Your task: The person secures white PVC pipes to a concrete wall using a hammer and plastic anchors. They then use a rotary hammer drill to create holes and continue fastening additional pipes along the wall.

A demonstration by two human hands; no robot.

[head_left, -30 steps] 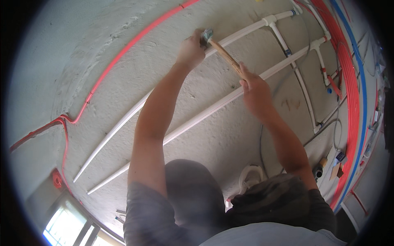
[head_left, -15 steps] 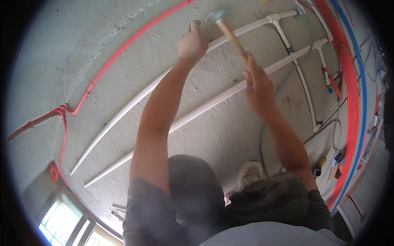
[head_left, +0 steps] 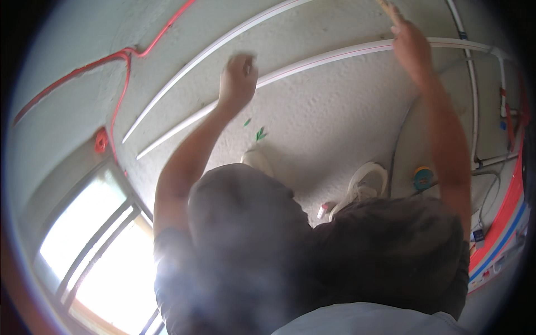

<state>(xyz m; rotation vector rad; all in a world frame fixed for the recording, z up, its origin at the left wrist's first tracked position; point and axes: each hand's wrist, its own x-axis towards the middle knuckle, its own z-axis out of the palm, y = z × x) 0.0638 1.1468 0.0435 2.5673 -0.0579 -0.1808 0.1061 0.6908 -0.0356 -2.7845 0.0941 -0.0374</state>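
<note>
My right hand [head_left: 414,53] is closed round the wooden handle [head_left: 387,10] of a hammer, near the top edge of the view; the hammer's head is out of sight. My left hand [head_left: 238,84] is curled shut and a little blurred, above the nearer white pipe [head_left: 329,57]. Whatever its fingers may hold cannot be made out. Beyond that hand a second white pipe [head_left: 192,61] runs roughly alongside the first. Small green pieces [head_left: 261,134] lie on the concrete floor below my left hand.
A teal and yellow tape roll [head_left: 423,178] lies by my right forearm. A small red and white cylinder [head_left: 322,211] is beside my shoe [head_left: 365,181]. Red conduit [head_left: 120,84] curves at the left, near a bright window [head_left: 111,245]. Red and blue lines [head_left: 497,245] run along the right.
My view has swung toward the window and nearer floor. My hands have moved apart, the left one back toward me. The hammer's head has left the view; the green pieces and tape roll now show.
</note>
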